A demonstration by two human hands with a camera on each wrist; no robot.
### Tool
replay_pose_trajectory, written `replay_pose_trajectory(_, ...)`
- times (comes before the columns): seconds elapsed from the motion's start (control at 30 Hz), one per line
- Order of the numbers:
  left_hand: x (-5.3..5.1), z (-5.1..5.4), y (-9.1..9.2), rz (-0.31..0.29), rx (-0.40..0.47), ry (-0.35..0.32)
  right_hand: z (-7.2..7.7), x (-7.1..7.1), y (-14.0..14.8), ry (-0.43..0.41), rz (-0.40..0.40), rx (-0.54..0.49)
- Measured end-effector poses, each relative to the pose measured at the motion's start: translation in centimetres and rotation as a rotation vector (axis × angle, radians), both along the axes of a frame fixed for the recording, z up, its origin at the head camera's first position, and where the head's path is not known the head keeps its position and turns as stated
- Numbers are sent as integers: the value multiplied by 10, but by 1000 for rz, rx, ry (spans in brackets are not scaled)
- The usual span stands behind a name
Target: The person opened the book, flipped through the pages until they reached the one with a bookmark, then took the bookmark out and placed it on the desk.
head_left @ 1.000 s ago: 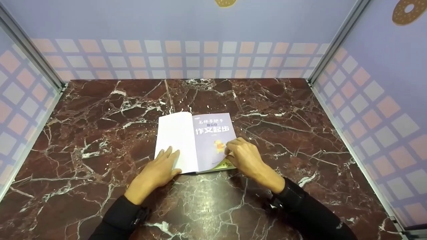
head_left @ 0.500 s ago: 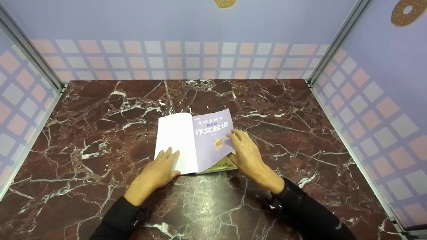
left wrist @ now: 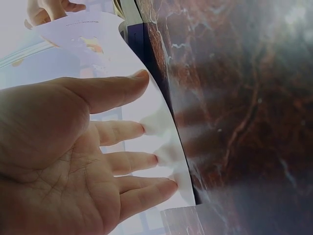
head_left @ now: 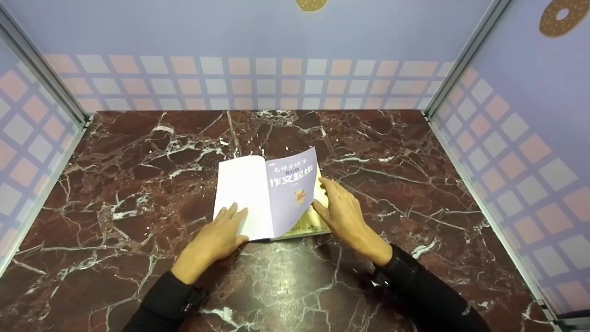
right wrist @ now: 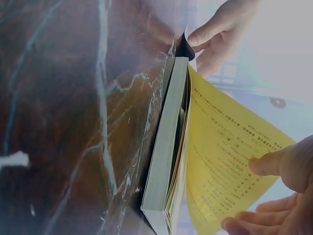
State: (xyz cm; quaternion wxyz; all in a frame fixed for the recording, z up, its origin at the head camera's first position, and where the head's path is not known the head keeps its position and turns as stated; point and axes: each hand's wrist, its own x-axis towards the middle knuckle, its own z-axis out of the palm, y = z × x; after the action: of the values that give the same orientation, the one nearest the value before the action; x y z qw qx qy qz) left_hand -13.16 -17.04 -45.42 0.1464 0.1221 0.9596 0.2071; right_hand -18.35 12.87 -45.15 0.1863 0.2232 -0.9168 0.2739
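Note:
An open book (head_left: 243,193) lies on the marble-patterned table. My left hand (head_left: 221,233) rests on its white left-hand page, fingers spread and nearly straight; the left wrist view shows the fingertips on the paper (left wrist: 156,142). A lilac title page (head_left: 292,189) with white lettering and a small orange figure is raised and curved along its free right side. My right hand (head_left: 343,214) is at that side, its fingers fairly straight. In the right wrist view, thumb and fingertips lie against the page's yellow printed back (right wrist: 225,161). Beneath it a yellow-green page (head_left: 306,225) shows.
The dark red table (head_left: 152,193) has white veins. Lilac panels with pink and white squares (head_left: 290,76) enclose its back and both sides, with metal posts (head_left: 465,57) at the corners. Black sleeves (head_left: 168,299) cover both forearms.
The title page's right side has risen and curved leftward, uncovering more of the yellow-green page. My right hand's fingers have uncurled from the page's edge. The left hand has stayed in place.

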Motion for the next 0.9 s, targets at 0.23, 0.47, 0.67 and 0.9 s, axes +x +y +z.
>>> replay_pose_trajectory(0.23,0,-2,-2,2,20,18,0,-3,-4,-93,10,37)
replay_pose_trajectory(0.47,0,-4,-6,-21,44,124,0,-6,-12,-157,41,89)
replay_pose_trajectory(0.67,-2,-5,-7,-43,42,214,0,-8,-21,-199,80,112)
replay_pose_trajectory(0.9,-4,-8,-5,-40,44,282,1,-6,-32,-208,115,165)
